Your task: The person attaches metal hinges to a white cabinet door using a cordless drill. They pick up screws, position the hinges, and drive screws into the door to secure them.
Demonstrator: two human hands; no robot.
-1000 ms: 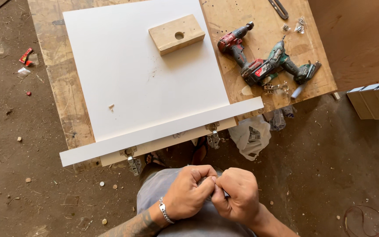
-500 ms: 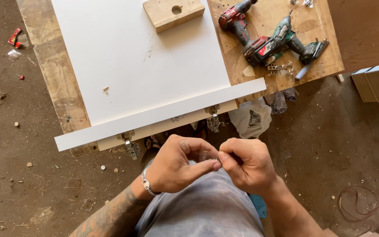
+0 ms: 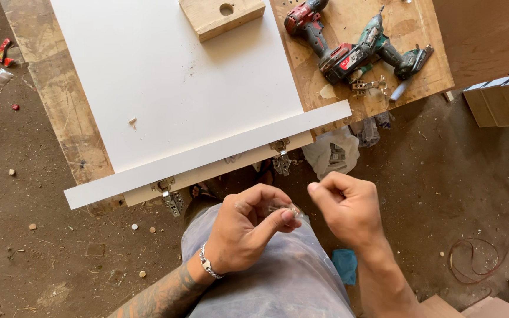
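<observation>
Left hand [image 3: 245,232]: curled, a small clear packet [image 3: 281,209] pinched between thumb and forefinger; contents cannot be made out.
Right hand [image 3: 346,206]: fingertips pinched shut, apparently on nothing.
Relation: packet lies just left of the right hand, apart from it.
Far side: white panel [image 3: 178,88] with hinges [image 3: 169,194] on the workbench [image 3: 72,123].

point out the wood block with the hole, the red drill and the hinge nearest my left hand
wood block [image 3: 210,17]: head view, top face left of the hole
red drill [image 3: 307,20]: head view, body
hinge [image 3: 169,194]: head view, metal arm
</observation>
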